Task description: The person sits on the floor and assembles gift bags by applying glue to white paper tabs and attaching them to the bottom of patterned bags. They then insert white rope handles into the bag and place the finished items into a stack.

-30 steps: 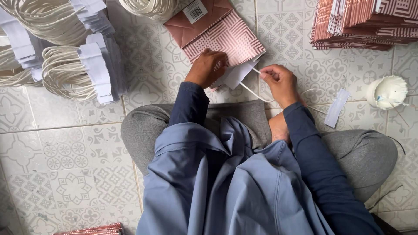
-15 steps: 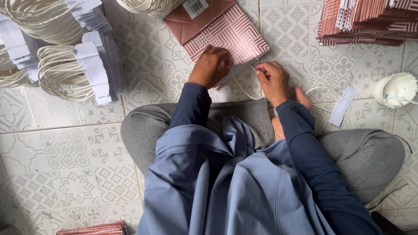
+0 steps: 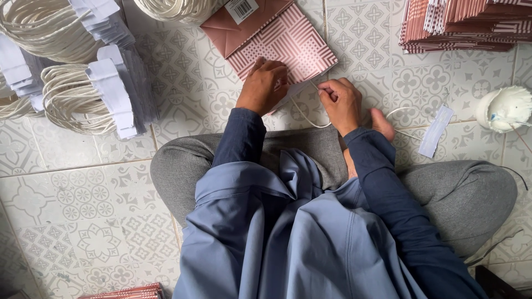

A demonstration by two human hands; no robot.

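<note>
Hands at the paper bag
I see my left hand (image 3: 265,86) pressing flat on the pink patterned bag (image 3: 282,44); my right hand (image 3: 341,102) pinches a white cord (image 3: 307,117).

Pink patterned paper bag (image 3: 277,44) flat on floor tiles; white cord handle (image 3: 310,119) looped at its edge.

The floor (image 3: 83,221) is laid with pale grey tiles printed with ornate floral and geometric motifs, divided by thin grout lines. Soft, even daylight is cast across it, with few shadows. No walls, windows or furniture are shown.
</note>
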